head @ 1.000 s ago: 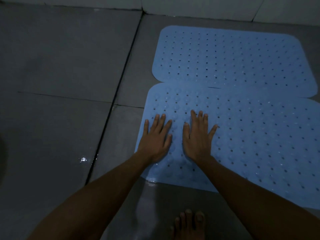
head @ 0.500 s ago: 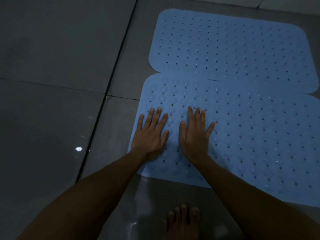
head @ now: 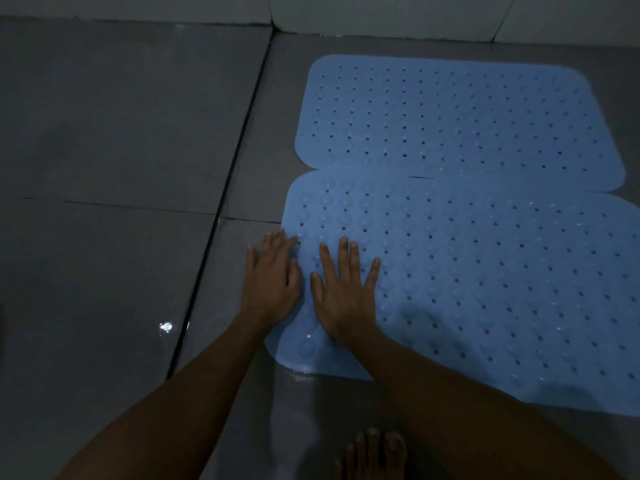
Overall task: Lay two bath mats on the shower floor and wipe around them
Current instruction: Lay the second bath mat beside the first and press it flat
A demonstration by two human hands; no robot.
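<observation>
Grey floor tiles (head: pixel 121 133) carry both blue mats: far mat (head: pixel 460 116) flat, near mat (head: pixel 485 289) under our open, flat left hand (head: pixel 272 282) and right hand (head: pixel 344 292). Wiping not yet done.

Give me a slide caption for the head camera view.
Both hands, left and right, press flat on the near blue bath mat, beside a second mat.

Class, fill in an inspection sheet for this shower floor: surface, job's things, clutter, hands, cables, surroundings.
Surface: dark grey tiled floor, wet glint near a grout line.
Job's things: near blue perforated rubber bath mat laid flat, far blue perforated rubber bath mat beside it, edges meeting.
Clutter: nothing seen.
Hands: left hand flat, straddling the near mat's left edge; right hand flat on the near mat.
Cables: nothing seen.
Surroundings: pale wall base; bare toes.
</observation>
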